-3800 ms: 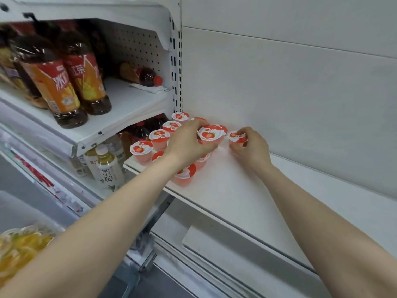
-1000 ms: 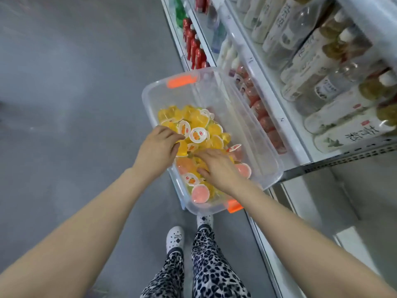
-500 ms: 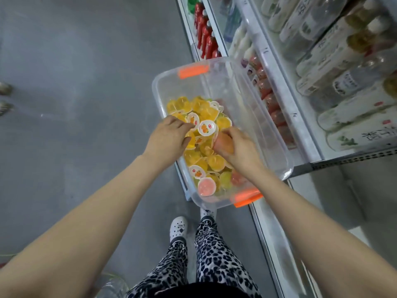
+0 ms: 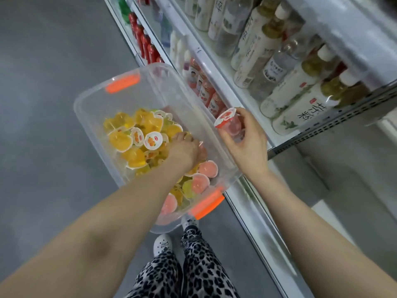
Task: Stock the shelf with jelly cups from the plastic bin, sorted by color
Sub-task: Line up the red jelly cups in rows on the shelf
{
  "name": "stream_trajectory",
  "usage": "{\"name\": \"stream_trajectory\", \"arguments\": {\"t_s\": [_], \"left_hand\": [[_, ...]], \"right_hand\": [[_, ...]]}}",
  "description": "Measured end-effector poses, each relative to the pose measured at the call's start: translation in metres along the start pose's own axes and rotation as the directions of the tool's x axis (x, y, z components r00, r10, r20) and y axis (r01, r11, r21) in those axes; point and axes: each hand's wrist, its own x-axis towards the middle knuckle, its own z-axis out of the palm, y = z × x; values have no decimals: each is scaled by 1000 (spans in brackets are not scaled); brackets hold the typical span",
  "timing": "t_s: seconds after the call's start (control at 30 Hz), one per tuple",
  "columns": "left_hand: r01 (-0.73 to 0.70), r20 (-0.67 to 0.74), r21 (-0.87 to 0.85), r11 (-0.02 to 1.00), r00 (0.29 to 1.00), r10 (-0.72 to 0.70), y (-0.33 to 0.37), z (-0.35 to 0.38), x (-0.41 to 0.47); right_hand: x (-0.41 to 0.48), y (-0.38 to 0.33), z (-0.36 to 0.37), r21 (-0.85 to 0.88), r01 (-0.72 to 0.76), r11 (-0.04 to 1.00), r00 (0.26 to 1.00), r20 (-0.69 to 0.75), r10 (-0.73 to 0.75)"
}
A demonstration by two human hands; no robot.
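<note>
Over the plastic bin's (image 4: 90,117) right rim, a red jelly cup (image 4: 231,123) is clamped in the right hand's (image 4: 247,143) fingers; the left hand (image 4: 184,151) is buried among yellow cups (image 4: 129,143), fingers' state impossible to tell.

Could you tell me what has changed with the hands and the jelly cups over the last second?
The right hand has taken a red jelly cup out of the plastic bin and lifted it to the bin's right, toward the shelf. The left hand has slid right and dug in among the yellow cups. The bin stays on the floor, mostly full.
</note>
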Motion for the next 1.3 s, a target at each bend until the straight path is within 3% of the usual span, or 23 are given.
{"name": "stream_trajectory", "arguments": {"t_s": [0.13, 0.63, 0.8, 0.93, 1.17, 1.3], "left_hand": [[48, 40, 84, 995, 998, -51, 11, 17, 16], [-156, -175, -269, 950, 978, 111, 4, -2, -31], [-191, -146, -330, 924, 978, 150, 6, -10, -46], [-148, -231, -438, 887, 972, 48, 3, -26, -67], [-255, -398, -449, 856, 915, 64, -12, -84, -113], [-331, -473, -526, 784, 879, 53, 2, -126, -140]], "right_hand": [[-1, 7, 2, -13, 5, 1000, 1000, -14, -5], [-29, -10, -22, 24, -93, 995, 995, -37, 94], [-45, -12, -37, -28, -21, 999, 999, -28, 21], [-55, -14, -43, -36, -53, 998, 998, -46, 51], [-76, -40, -71, -24, -60, 998, 993, -103, 57], [-91, -51, -99, -16, -70, 997, 980, -190, 66]]}}
